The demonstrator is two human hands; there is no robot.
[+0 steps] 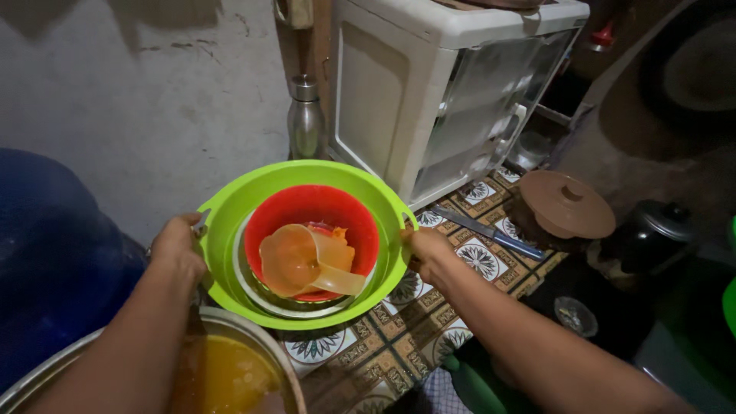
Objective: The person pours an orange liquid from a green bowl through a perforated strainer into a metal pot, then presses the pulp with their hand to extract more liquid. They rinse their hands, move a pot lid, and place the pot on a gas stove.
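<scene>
A lime-green basin [230, 222] is held up between both hands. My left hand [178, 247] grips its left handle and my right hand [426, 251] grips the right handle. Inside sits a white dish [249, 285] and on that a red bowl [314, 211]. A translucent orange scoop [303, 262] lies in the red bowl, its handle pointing lower right. The basin hangs above a patterned tiled surface [399, 337].
A large metal pot [253, 341] of orange-yellow liquid stands at the lower left under my left arm. A steel bottle [305, 116] and a white oven [452, 84] are behind. A knife [494, 231], a brown lidded pot [566, 204] and a black kettle [652, 234] sit right. A blue barrel [54, 253] stands left.
</scene>
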